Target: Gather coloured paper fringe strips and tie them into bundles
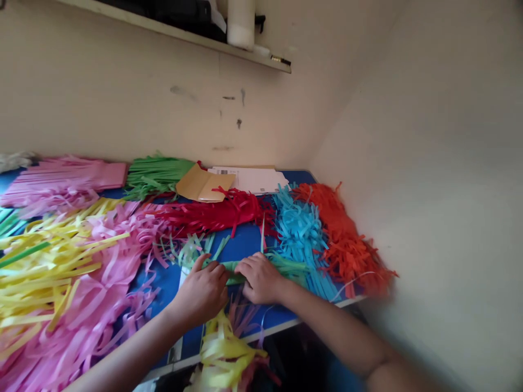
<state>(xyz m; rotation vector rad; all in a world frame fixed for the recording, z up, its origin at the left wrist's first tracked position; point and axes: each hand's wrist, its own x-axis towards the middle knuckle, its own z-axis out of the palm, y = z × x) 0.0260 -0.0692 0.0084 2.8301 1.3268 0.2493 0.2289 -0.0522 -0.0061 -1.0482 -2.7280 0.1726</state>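
My left hand (207, 288) and my right hand (261, 279) are side by side near the table's front edge. Both are closed around a rolled length of green fringed tissue paper (233, 267). Its cut strips fan out past each hand, to the left and to the right. Most fingertips are hidden under the hands. Just below, a yellow tissue tassel (224, 348) hangs over the edge, with pink strips beside it. Light blue fringed paper (300, 228) lies close to my right hand, partly under the green strips.
Pink fringe (110, 288) and yellow fringe (44, 261) cover the blue table's left side. Red fringe (212, 215), a brown envelope (206, 185) and white card (253, 178) lie behind. Orange fringe (339, 228) sits at the right against the wall. A shelf (183, 37) juts out above.
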